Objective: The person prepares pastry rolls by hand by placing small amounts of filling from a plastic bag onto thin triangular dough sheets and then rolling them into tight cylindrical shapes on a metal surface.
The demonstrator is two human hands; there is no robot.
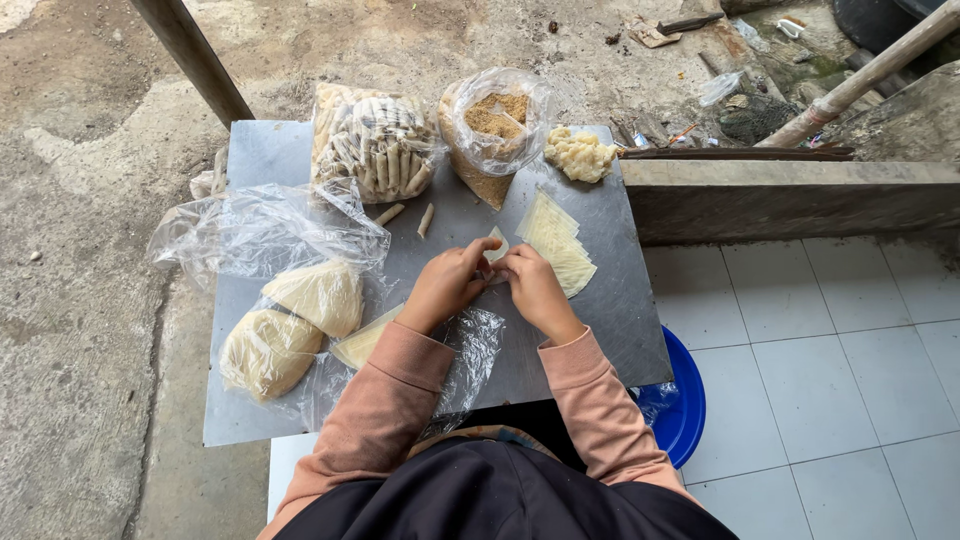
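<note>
Left hand (443,285) and right hand (535,288) pinch one wrapper piece (497,245), apparently rolling it; wrapper stack (556,243) lies beside on desk (610,300).

The tabletop (620,300) is dull grey metal. Pale cream wrapper sheets (556,243) lie on it, beside a bag of sandy brown filling (495,120) and a bag of beige rolls (375,145) streaked darker. The sleeves (385,400) are salmon pink, the basin (685,405) bright blue, the floor tiles (830,350) white.
</note>
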